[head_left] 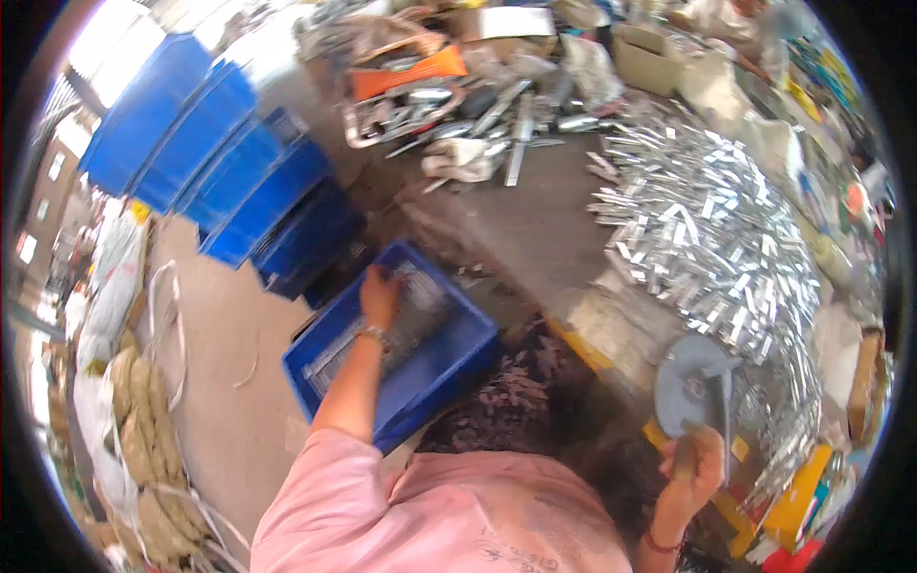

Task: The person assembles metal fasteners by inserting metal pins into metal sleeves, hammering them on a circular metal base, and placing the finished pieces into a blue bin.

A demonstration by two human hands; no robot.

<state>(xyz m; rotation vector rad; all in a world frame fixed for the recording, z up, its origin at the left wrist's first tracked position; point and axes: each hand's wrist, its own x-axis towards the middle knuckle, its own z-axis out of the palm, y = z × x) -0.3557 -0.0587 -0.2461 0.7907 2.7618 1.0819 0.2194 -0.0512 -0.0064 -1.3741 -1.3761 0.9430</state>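
Note:
My left arm reaches into a blue plastic crate in front of me. My left hand is at the crate's far left wall, its fingers blurred and partly hidden. Small pale pieces lie over the crate's bottom. On the right, my right hand is closed around a flat grey metal strip that stands upright from the fist. Something dark shows under its fingers, too blurred to name. Just beyond this hand is a round grey disc, partly behind the strip.
A large heap of shiny metal strips spreads over the right side. Stacked blue crates lean at the far left. Mixed metal parts and an orange piece lie at the back. Tan sacks line the left edge.

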